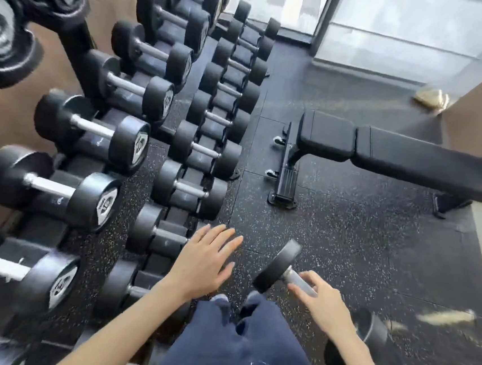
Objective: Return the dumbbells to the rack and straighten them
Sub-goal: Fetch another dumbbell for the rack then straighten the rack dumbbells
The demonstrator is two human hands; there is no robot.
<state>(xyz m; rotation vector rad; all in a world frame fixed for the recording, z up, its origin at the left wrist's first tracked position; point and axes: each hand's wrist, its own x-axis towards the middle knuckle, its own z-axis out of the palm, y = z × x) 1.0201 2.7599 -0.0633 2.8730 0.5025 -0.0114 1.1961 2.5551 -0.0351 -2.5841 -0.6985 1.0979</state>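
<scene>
My right hand point(321, 300) grips the steel handle of a small black dumbbell point(277, 266), held above the floor at the lower middle; its near head shows below my wrist. My left hand point(206, 260) hovers open with spread fingers over the front edge of the low rack point(193, 174), just above a small dumbbell point(155, 234) lying there. The rack runs along the left in tiers, with several black round-headed dumbbells lying crosswise, larger ones such as one point(88, 132) on the upper tier.
A black padded bench point(389, 155) stands on the speckled rubber floor point(346, 236) to the right of the rack. My legs in dark blue trousers point(236, 343) are at the bottom. Glass panels rise at the back right.
</scene>
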